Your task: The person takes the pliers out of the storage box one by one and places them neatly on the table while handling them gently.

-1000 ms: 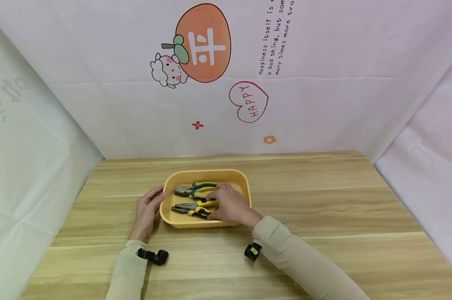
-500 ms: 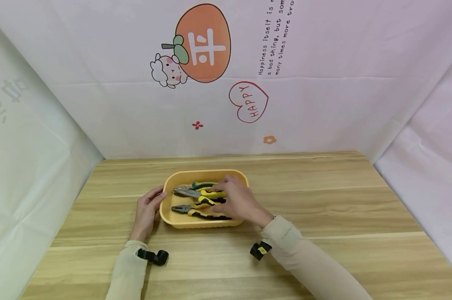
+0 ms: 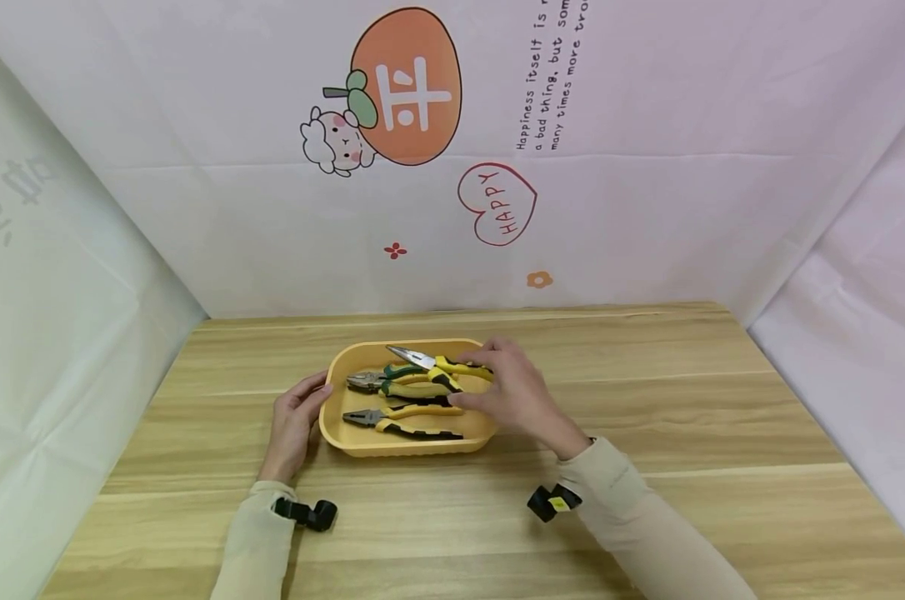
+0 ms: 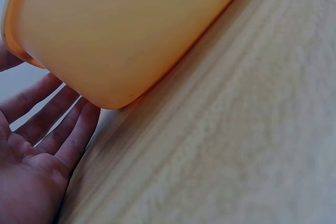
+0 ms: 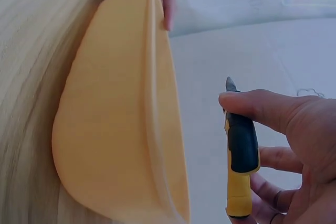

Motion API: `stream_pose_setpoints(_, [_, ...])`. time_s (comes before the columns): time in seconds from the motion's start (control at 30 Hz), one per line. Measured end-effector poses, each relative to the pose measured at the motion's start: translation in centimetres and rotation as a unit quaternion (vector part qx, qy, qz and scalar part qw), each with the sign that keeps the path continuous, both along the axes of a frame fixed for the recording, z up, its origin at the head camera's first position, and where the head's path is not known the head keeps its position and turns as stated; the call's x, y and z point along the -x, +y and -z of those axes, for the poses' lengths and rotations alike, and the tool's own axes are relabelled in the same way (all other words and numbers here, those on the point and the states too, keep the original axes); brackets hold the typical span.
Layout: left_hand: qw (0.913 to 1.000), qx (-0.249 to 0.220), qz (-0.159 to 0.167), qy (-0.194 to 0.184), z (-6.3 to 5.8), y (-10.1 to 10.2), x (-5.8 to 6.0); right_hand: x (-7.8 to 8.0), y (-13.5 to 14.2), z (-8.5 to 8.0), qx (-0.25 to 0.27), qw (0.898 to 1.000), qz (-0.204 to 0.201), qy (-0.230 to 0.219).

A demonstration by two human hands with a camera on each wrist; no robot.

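Head view: right grip (image 3: 522,388) pinches long-nose pliers (image 3: 445,364) above tray (image 3: 400,450), left grip (image 3: 295,421) holds its rim — green-handled pair (image 3: 390,387), yellow-black pair (image 3: 403,429) not lifted.

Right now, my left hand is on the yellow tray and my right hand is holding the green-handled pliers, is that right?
Not quite: your right hand holds the long-nosed yellow-handled pliers; the head view shows the green-handled pliers lying in the yellow tray. Your left hand is on the tray.
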State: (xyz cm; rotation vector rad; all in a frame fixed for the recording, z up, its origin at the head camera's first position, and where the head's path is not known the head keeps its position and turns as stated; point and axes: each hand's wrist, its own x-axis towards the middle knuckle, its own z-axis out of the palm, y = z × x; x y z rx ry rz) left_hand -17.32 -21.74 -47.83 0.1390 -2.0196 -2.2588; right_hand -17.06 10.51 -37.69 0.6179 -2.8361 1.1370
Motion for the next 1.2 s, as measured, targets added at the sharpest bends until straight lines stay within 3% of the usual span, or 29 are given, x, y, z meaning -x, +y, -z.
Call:
stream_pose_setpoints(0.2, [1.0000, 0.005, 0.000, -0.001, -0.1, 0.0, 0.0, 0.0, 1.6, 0.1, 0.025, 0.999, 0.022, 0.013])
stream_pose_setpoints(0.63, [1.0000, 0.007, -0.001, -0.005, -0.2, 0.1, 0.2, 0.1, 5.3, 1.5, 0.051, 0.992, 0.113, 0.000])
stream_pose_setpoints(1.2, [0.9999, 0.010, -0.005, -0.003, -0.1, 0.1, 0.0, -0.1, 9.2, 3.0, 0.037, 0.979, 0.202, -0.006])
